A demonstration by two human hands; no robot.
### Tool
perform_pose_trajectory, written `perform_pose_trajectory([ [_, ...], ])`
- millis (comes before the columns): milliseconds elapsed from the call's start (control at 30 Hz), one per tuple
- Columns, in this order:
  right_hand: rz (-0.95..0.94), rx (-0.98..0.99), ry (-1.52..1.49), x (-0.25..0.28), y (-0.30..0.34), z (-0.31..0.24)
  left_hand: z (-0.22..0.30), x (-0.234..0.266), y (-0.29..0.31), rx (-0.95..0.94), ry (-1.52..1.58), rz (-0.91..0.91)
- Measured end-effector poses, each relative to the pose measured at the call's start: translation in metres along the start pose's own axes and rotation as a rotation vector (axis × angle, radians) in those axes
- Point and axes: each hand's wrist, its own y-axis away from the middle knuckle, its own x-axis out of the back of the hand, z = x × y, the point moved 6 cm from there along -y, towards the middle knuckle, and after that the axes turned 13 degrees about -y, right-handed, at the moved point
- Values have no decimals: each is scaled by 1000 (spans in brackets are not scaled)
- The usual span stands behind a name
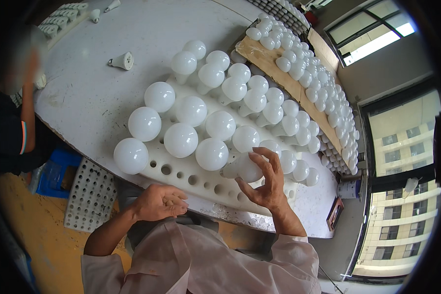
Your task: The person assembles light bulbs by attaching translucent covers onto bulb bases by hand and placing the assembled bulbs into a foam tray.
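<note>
My right hand (268,183) has its thumb and fingers around the white globe of a light bulb (248,167), which lies tilted with its narrow end to the left. That bulb is just above the near side of a white foam tray (208,193) with rows of round holes. White light bulbs (180,140) stand globe up in the tray, in several rows behind and left of my right hand. My left hand (160,202) hovers in front of the table's near edge, fingers loosely bent, with nothing seen in it.
One bulb (122,61) lies on its side on the white table (103,93). Behind the tray, many more bulbs (299,63) are stacked around a cardboard sheet (274,66). Another person (14,117) is at the left. A holed foam tray (89,196) and a blue crate (59,169) are below the table.
</note>
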Motion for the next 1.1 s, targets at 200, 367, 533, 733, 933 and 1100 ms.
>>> perform_pose_trajectory([
  [200,-83,28,105,6,-10,-7,-12,8,4,15,54,21],
  [367,72,74,20,44,-27,6,-6,20,18,5,-13,19],
  [533,183,9,254,97,-94,84,47,34,40,-181,-167,-198],
  [733,209,-368,409,142,-169,249,105,87,90,-485,-84,72],
  [933,143,-428,589,170,-184,349,45,218,83,-288,-14,1033],
  [1100,171,-458,742,156,-215,355,-6,323,40,158,-392,1395],
])
